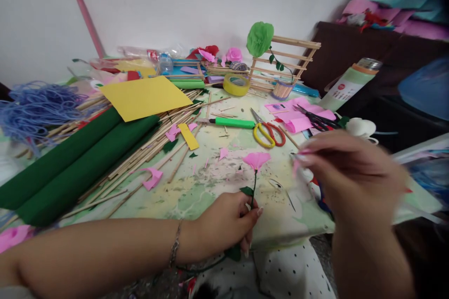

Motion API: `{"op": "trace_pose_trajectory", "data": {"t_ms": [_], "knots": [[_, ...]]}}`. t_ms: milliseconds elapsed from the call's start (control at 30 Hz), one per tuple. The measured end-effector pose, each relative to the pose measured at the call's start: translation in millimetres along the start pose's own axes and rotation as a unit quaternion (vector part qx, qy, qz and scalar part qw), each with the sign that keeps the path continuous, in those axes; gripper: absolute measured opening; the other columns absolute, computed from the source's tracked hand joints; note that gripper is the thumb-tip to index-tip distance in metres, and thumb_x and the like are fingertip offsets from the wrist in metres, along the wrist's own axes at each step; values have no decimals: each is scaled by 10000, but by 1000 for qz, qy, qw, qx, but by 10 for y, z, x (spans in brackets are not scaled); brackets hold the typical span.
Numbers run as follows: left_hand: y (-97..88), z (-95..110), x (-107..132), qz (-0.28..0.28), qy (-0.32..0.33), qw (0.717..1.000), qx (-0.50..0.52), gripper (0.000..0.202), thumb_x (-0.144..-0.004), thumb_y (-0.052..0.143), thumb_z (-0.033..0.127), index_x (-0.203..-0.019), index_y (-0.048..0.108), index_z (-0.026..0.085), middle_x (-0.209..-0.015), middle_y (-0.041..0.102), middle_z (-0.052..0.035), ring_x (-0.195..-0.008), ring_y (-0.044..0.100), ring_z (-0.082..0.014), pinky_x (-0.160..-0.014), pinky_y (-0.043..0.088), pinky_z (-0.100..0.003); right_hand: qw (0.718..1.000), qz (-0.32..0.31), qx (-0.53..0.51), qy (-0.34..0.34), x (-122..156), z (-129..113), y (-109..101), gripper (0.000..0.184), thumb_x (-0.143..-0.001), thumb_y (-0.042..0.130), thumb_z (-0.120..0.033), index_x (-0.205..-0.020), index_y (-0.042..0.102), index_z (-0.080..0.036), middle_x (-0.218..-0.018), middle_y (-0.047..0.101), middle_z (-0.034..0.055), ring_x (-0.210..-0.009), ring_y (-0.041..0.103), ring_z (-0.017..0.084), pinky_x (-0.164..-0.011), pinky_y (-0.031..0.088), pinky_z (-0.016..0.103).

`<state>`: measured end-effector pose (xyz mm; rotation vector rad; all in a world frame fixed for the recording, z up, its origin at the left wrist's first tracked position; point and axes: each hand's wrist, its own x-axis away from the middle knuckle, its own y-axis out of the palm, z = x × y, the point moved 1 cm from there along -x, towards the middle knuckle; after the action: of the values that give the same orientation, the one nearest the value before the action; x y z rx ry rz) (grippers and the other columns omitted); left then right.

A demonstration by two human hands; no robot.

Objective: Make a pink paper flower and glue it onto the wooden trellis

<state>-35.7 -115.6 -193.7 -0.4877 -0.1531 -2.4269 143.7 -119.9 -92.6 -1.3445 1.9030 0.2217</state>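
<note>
- Head view: my left hand is at the worktop's near edge, thumb and fingers closed round the green stem of a pink flower.
- The bloom stands face up, just in from that near edge, with a leaf poking out by my knuckles.
- Over to my right hand — up by the right edge and blurred, thumb and forefinger pinching a pink bit. What it is, I can't tell.
- Danger spot: that stem looks thin. Squeeze too hard and it could bend; too loosely, and the flower could swivel.
- A lower leaf hangs below the near edge, over spotted cloth. A careless tug could tear it.
- Farther in, scissors and a green-handled knife lie towards the back edge — a hasty reach across could nick me or crush the petals.
</note>
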Motion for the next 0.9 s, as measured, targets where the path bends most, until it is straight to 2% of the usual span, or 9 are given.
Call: {"op": "trace_pose_trajectory", "data": {"t_ms": [67,167,267,400,500,633,900], "knots": [[-2,17,-5,-3,-5,1000,8,201,-902,477,366,-898,510,168,-499,581,49,-399,562,-101,-400,439,-183,999,-26,-10,40,116,93,71,182,-758,742,-120,-871,688,-252,-791,659,-13,-706,615,137,-628,535,277],[-3,41,-6,0,-13,1000,-3,174,-901,474,343,-890,506,173,-500,583,52,-408,570,-104,-409,439,-185,992,-69,-46,96,214,271,145,238,-749,742,-124,-935,674,-257,-802,660,-9,-723,628,145,-662,550,295],[-5,51,-8,-2,-17,1000,-18,171,-900,470,341,-868,505,177,-494,577,57,-415,572,-105,-416,424,-184,987,-81,-69,119,219,385,158,241,-744,745,-131,-936,668,-255,-807,664,-15,-727,637,136,-669,549,277],[-7,43,-17,-11,-17,1000,-21,198,-910,447,365,-880,500,176,-495,567,59,-407,565,-106,-407,415,-188,989,-74,-46,122,205,430,186,233,-745,759,-163,-938,669,-257,-814,673,-19,-721,641,134,-663,537,273],[-12,49,-17,-19,-14,999,-31,201,-913,437,366,-880,495,177,-495,566,58,-415,582,-115,-414,421,-195,991,-89,-6,95,202,435,238,238,-758,762,-194,-964,661,-261,-830,667,-12,-773,639,159,-738,523,323],[-18,66,-12,-25,-13,999,-39,204,-910,438,370,-869,493,178,-499,569,54,-425,597,-125,-421,418,-202,987,-139,75,33,144,417,280,270,-785,750,-210,-1029,642,-257,-850,670,3,-863,639,190,-846,492,372],[-15,58,-17,-21,-17,999,-39,200,-901,444,377,-874,490,185,-507,569,51,-417,579,-124,-398,415,-202,966,-174,167,-97,-3,418,289,298,-837,689,-197,-1115,602,-262,-858,696,23,-891,625,221,-861,494,403]]}}
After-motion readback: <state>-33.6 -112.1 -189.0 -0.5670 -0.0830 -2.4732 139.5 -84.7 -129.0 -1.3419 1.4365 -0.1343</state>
